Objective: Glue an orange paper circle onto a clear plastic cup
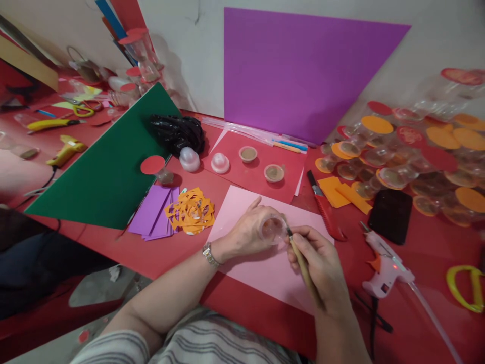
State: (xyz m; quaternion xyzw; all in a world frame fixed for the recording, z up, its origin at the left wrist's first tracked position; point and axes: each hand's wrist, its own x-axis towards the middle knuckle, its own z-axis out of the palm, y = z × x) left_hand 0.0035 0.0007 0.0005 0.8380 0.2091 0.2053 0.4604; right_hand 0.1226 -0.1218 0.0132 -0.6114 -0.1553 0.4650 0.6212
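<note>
My left hand (252,230), with a wristwatch (209,254) on its wrist, holds a small clear plastic cup (273,229) over a pink sheet (235,207). The cup's open side is tilted toward me. In my right hand (318,253) is a brush with a wooden handle (306,273), its dark tip end at the cup's right rim. Beyond the pink sheet, two small cups of sand-like material (248,154) (274,173) stand on a red sheet (261,146). Clear domed cups (220,163) (189,159) sit to their left.
Orange scraps (193,210) and purple strips (151,212) lie left. A green board (113,167) stands beyond them. On the right are a red cutter (328,212), black phone (390,216), glue gun (390,268), yellow-handled scissors (452,283) and several stacked cup assemblies (401,174). A purple board (303,71) leans behind.
</note>
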